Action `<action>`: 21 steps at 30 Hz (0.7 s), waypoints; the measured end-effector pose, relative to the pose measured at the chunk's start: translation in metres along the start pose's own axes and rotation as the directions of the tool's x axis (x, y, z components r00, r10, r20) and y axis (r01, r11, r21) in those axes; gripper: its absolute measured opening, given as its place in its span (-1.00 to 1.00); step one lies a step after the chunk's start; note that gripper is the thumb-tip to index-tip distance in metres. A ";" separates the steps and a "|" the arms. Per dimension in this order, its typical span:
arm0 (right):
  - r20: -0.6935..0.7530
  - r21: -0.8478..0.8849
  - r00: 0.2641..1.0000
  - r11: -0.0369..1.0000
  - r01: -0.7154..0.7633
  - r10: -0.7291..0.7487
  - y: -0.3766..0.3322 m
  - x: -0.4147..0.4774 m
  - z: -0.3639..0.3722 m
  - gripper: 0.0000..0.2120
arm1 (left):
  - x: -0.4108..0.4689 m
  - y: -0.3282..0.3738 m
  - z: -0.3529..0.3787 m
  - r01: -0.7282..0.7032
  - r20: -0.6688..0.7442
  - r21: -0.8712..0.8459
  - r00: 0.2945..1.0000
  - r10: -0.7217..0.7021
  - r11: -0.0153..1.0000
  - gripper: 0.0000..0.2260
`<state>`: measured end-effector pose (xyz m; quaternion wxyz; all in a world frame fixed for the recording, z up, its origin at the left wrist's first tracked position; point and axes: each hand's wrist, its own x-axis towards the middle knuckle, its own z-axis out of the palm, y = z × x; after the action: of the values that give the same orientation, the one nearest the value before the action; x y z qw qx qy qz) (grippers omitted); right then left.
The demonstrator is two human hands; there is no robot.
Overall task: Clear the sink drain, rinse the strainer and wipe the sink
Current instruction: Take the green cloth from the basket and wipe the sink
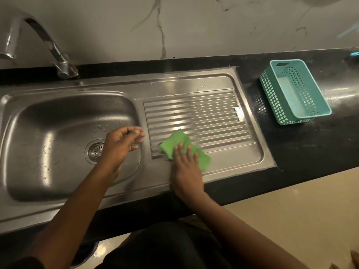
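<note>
A stainless steel sink [38,121] has its basin on the left and a ribbed drainboard [204,113] on the right. The round drain strainer [95,150] sits in the basin floor, partly hidden by my left hand. My left hand [122,142] hovers over the basin's right side, fingers loosely curled, holding nothing. My right hand [186,167] lies flat on a green cloth [174,142], pressing it onto the drainboard's front left corner. Water drops dot the basin and the drainboard.
A chrome tap [58,53] rises at the back left and arches over the basin. A teal perforated plastic basket [303,113] stands on the black counter [310,148] to the right of the sink. A marble wall runs behind.
</note>
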<state>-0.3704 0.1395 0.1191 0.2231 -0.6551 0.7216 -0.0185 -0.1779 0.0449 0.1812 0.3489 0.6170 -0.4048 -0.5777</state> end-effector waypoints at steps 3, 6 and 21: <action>0.051 0.064 0.981 0.981 0.182 -0.185 -0.040 -0.004 0.012 -0.38 | 0.001 0.004 0.009 -0.014 0.011 -0.004 1.000 0.014 1.000 -0.84; 0.063 0.203 0.965 0.950 0.238 -0.255 -0.045 -0.002 0.003 -0.51 | 0.003 0.008 0.016 -0.025 0.024 -0.009 0.999 0.025 1.000 -0.86; -0.172 0.666 0.895 0.718 -0.202 0.412 0.165 0.070 -0.127 -0.50 | 0.005 0.013 0.028 -0.050 -0.012 0.002 0.999 0.050 0.999 -0.85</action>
<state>-0.5720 0.0628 0.1596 0.3143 -0.3995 0.7979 -0.3240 -0.2072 0.0363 0.1884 0.3650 0.6106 -0.4186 -0.5645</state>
